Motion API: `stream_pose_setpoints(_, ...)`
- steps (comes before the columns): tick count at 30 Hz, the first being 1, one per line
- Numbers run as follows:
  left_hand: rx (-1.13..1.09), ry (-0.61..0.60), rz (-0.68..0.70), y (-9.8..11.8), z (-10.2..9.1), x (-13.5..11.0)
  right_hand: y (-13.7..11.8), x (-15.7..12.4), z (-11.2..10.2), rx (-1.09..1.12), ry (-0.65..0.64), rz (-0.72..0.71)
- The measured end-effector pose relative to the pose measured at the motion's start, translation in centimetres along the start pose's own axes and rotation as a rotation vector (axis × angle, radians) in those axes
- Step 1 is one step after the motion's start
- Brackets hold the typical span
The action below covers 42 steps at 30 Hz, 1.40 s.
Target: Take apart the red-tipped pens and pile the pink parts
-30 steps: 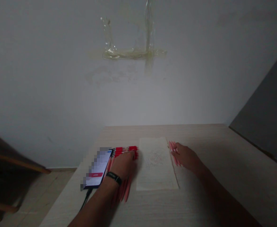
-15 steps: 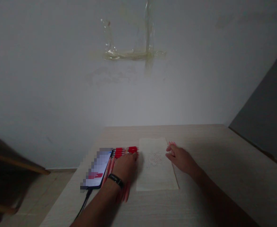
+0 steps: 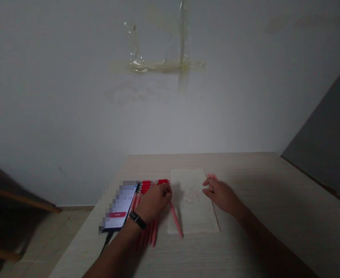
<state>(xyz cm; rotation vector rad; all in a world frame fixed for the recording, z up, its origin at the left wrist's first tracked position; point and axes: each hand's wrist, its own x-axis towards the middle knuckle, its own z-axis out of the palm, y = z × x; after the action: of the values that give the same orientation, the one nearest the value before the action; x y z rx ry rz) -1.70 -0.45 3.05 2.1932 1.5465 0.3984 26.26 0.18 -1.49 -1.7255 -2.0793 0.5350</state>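
My left hand [image 3: 156, 199] is closed in a pinch on one end of a pink pen [image 3: 176, 220]. The pen slants down over the left edge of a pale sheet of paper [image 3: 190, 220] with a faint reddish drawing on it. Beneath that hand and wrist lie several pink pens [image 3: 155, 233], partly hidden, with red pens [image 3: 162, 181] behind them. At the sheet's right edge is my right hand [image 3: 220, 195], fingers bent and thumb apart from them. Pink tips [image 3: 212, 176] of several pens show just beyond its fingers; the rest of them is covered.
A lit phone [image 3: 120, 204] with a black cable [image 3: 106, 241] lies left of the pens. The wooden table [image 3: 262, 224] meets a taped, stained wall [image 3: 204, 123]. A chair [image 3: 4, 216] stands at the far left, and a dark grey panel [image 3: 326, 139] rises at the right.
My left hand has lifted and shifted slightly right, and a pink pen now hangs from its fingers over the paper's edge. My right hand has barely moved.
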Motion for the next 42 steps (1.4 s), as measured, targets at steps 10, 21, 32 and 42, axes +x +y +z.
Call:
stream_pose_setpoints(10, -0.697, 0.202, 0.125, -0.2, 1.7, 0.8, -0.5, 0.1, 0.2, 0.393, -0.086, -0.148)
stream_pose_setpoints(21, -0.465, 0.238, 0.158, 0.4, 1.6, 0.6, -0.2, 0.4, 0.2, 0.674, -0.044, -0.213)
stream_pose_setpoints(32, -0.309, 0.005, 0.272, 1.9, 2.3, -0.1, -1.2, -0.1, 1.6, 0.752, -0.084, -0.259)
stream_pose_setpoints(42, -0.880, 0.091, 0.191, 1.1, 3.2, 0.9, -2.3, -0.8, 1.7, 0.587, -0.128, -0.292)
